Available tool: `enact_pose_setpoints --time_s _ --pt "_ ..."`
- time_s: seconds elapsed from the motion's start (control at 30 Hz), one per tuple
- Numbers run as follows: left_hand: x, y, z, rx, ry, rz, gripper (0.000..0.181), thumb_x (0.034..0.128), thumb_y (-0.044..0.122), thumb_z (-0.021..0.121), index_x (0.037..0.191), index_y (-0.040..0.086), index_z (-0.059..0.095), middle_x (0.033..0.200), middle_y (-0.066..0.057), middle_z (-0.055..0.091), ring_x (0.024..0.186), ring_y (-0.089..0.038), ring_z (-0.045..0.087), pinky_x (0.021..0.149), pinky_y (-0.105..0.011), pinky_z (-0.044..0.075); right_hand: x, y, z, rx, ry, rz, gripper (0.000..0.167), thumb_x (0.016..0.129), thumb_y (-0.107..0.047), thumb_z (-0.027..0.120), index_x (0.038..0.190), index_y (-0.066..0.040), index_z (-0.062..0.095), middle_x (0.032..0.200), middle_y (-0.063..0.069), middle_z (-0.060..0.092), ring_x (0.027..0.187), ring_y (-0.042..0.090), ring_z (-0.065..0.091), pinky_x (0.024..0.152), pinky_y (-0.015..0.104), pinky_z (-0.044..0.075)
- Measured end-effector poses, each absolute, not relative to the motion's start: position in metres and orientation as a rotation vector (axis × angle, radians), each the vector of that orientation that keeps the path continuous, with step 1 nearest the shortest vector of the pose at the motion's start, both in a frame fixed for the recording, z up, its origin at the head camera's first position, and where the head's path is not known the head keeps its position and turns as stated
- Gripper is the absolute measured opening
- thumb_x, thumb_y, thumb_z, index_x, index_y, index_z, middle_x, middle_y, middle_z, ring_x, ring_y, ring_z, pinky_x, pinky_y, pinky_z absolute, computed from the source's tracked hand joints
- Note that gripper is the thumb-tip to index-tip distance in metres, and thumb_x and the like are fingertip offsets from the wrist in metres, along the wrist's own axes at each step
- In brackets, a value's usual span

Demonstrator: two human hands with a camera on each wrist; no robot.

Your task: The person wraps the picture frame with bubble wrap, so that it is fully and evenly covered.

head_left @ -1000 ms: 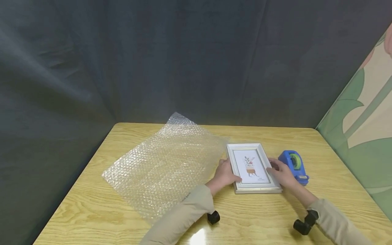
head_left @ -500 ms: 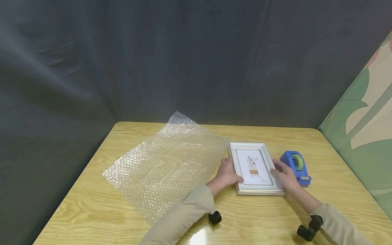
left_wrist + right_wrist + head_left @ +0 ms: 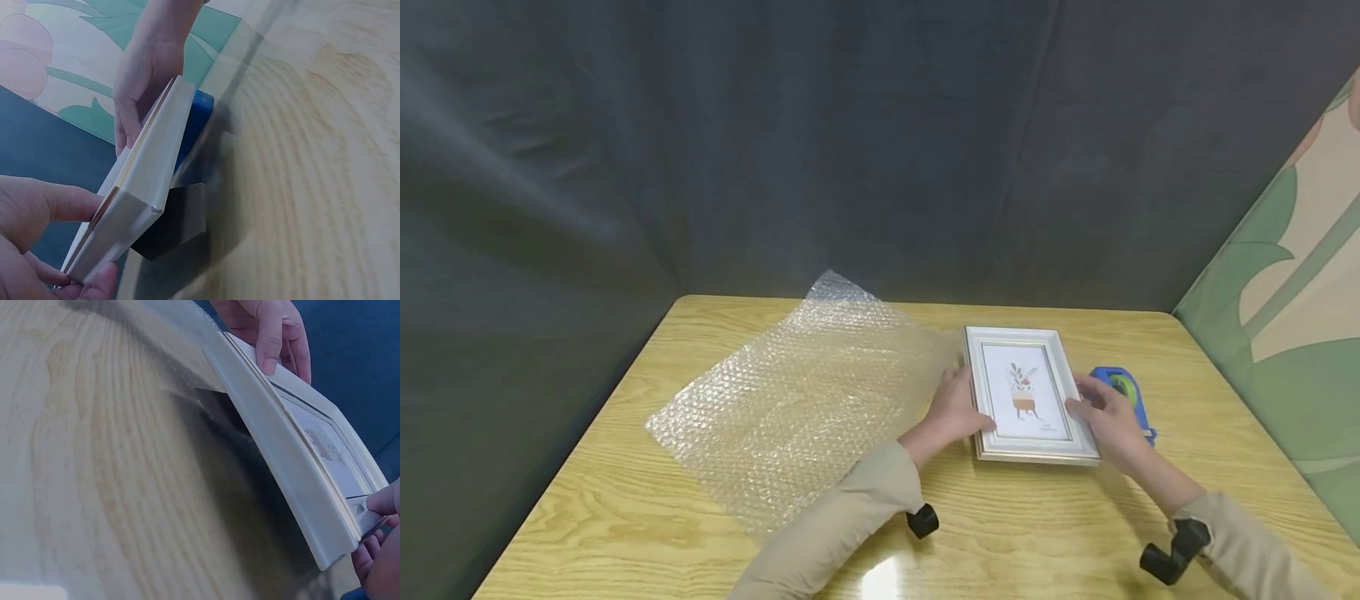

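Note:
A white picture frame [image 3: 1028,392] with a drawing of a potted plant is held face up between both hands, slightly tilted. My left hand [image 3: 953,407] grips its left edge, thumb on the front border and fingers underneath. On the opposite edge my right hand [image 3: 1111,423] pinches the border, with the thumb on top. Both wrist views show the frame raised off the wood, and a dark stand flap [image 3: 178,222] hanging below its back. Beside the frame lies a sheet of clear bubble wrap [image 3: 805,408], its right corner close to the frame.
A blue tape dispenser [image 3: 1141,410] with green tape stands just beyond my right hand, partly hidden by it. The wooden table [image 3: 1015,533] ends at a dark curtain [image 3: 865,150] behind; a patterned panel [image 3: 1300,333] borders the right side.
Both hands have shifted the picture frame a little right, then lifted it up off the table. The right hand now covers more of the tape dispenser. The bubble wrap stays put.

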State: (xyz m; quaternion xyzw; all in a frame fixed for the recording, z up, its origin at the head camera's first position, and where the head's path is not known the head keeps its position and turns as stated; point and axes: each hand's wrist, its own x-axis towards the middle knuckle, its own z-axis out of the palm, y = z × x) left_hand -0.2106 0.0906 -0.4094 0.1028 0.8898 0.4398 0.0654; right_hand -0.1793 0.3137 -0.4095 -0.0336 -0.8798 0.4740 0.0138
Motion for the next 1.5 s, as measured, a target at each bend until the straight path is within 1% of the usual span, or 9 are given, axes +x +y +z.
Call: enact_pose_setpoints --time_s 0.17,0.33,0.47,0.63,0.8,0.9,1.13,1.33,1.5 --pt "-0.210 0.087 -0.396 0.320 2.689 1.371 0.090 0.0570 0.007 0.083 0.136 0.013 0.038 0.125 -0.008 0.044 0.108 -0.023 0.049 0.095 -0.031 0.042 -0.183 0.311 -0.398 -0.090 -2.709 1.494 0.054 0.093 -0.018 0.049 0.137 0.008 0.029 0.129 0.027 0.040 0.090 -0.002 0.042 0.070 0.009 0.042" --pt "-0.210 0.079 -0.381 0.336 2.699 1.411 0.086 0.0586 0.004 0.080 0.134 0.010 0.039 0.130 -0.010 0.041 0.115 -0.027 0.047 0.098 -0.034 0.039 -0.186 0.305 -0.388 -0.101 -2.690 1.523 0.054 0.093 -0.019 0.049 0.137 0.006 0.030 0.129 0.024 0.040 0.088 0.003 0.044 0.068 0.014 0.044" --pt "-0.213 0.068 -0.371 0.326 2.681 1.439 0.087 0.0602 0.003 0.079 0.137 0.011 0.038 0.134 -0.011 0.038 0.117 -0.028 0.045 0.099 -0.036 0.038 -0.189 0.297 -0.380 -0.072 -2.666 1.606 0.056 0.093 -0.021 0.050 0.139 0.003 0.028 0.131 0.022 0.038 0.086 0.000 0.048 0.068 0.018 0.049" --pt "-0.217 0.048 -0.361 0.338 2.653 1.470 0.090 0.0604 0.003 0.078 0.139 0.010 0.035 0.135 -0.013 0.036 0.113 -0.029 0.047 0.096 -0.037 0.042 -0.194 0.280 -0.370 -0.054 -2.600 1.709 0.056 0.091 -0.018 0.054 0.138 0.003 0.032 0.127 0.020 0.040 0.086 -0.002 0.048 0.070 0.015 0.048" --pt "-0.220 0.025 -0.354 0.345 2.640 1.515 0.091 0.0588 0.000 0.077 0.139 0.007 0.034 0.133 -0.017 0.036 0.102 -0.029 0.053 0.082 -0.031 0.051 -0.200 0.259 -0.362 -0.056 -2.574 1.791 0.057 0.090 -0.018 0.056 0.138 0.002 0.033 0.128 0.018 0.041 0.089 0.002 0.047 0.072 0.016 0.048" --pt "-0.222 0.010 -0.350 0.331 2.620 1.551 0.092 0.0582 -0.002 0.076 0.139 0.007 0.034 0.133 -0.018 0.035 0.100 -0.032 0.055 0.076 -0.027 0.053 -0.204 0.247 -0.359 -0.036 -2.578 1.813 0.058 0.089 -0.018 0.058 0.138 0.001 0.033 0.130 0.020 0.040 0.092 0.004 0.046 0.074 0.017 0.047" --pt "-0.221 -0.024 -0.348 0.314 2.572 1.616 0.088 0.0592 -0.007 0.072 0.138 0.007 0.036 0.134 -0.020 0.033 0.101 -0.035 0.054 0.074 -0.030 0.054 -0.210 0.219 -0.358 0.036 -2.542 1.918 0.056 0.087 -0.011 0.059 0.137 0.001 0.036 0.130 0.022 0.043 0.093 0.007 0.051 0.076 0.017 0.048" --pt "-0.220 -0.053 -0.350 0.199 2.583 1.601 0.087 0.0605 -0.005 0.073 0.138 0.006 0.035 0.135 -0.015 0.035 0.098 -0.028 0.053 0.070 -0.027 0.052 -0.213 0.193 -0.359 0.068 -2.498 2.037 0.054 0.085 -0.004 0.057 0.136 0.001 0.038 0.132 0.020 0.043 0.112 0.024 0.047 0.078 0.014 0.046" --pt "-0.221 -0.075 -0.354 0.134 2.594 1.572 0.087 0.0617 -0.003 0.073 0.139 0.005 0.034 0.136 -0.014 0.036 0.100 -0.028 0.052 0.073 -0.030 0.051 -0.213 0.173 -0.363 0.094 -2.444 2.139 0.055 0.083 0.001 0.056 0.135 0.004 0.038 0.132 0.021 0.044 0.115 0.024 0.046 0.082 0.014 0.045"
